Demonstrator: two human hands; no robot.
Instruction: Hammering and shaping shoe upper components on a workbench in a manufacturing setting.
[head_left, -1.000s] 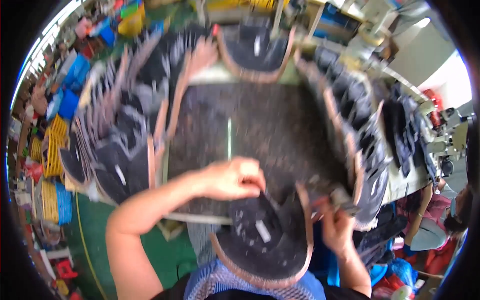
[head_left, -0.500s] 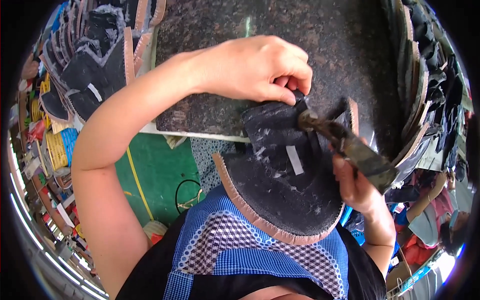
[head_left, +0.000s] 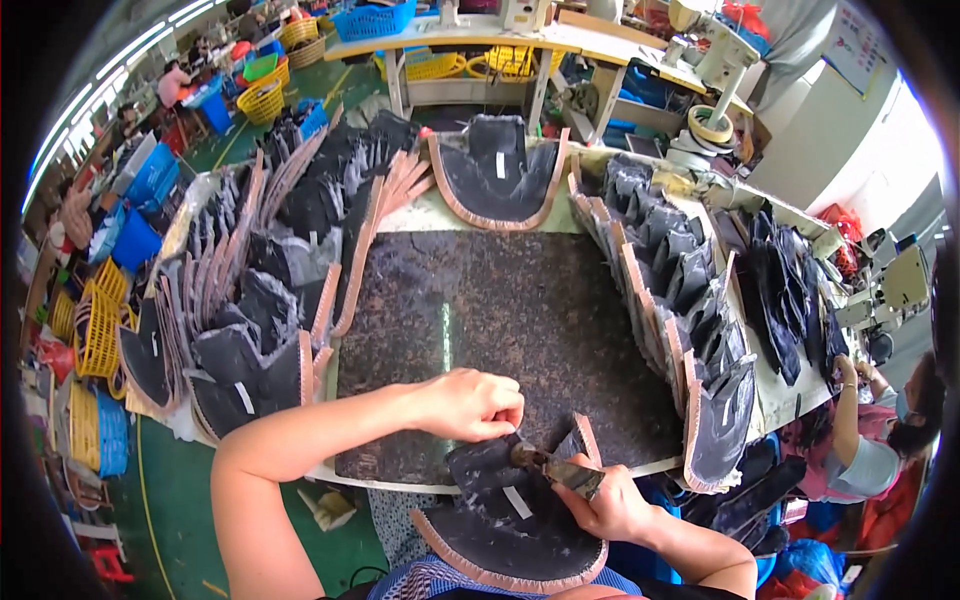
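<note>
Black tan-rimmed panel (head_left: 520,540) lies just bodyward of the left hand (head_left: 470,403), which pinches its tab's far corner, its long axis running from there toward the body, while the right hand (head_left: 612,507), nearer its rounded body, wraps a dark hand tool (head_left: 562,470) angled toward that pinch.

The floor (head_left: 185,485) is green, with a yellow line (head_left: 148,510) by the table's (head_left: 410,217) near left corner. Beyond the far edge stands a long pale bench (head_left: 590,41). Past the far right corner: white wall (head_left: 835,130), bright window (head_left: 908,150).
</note>
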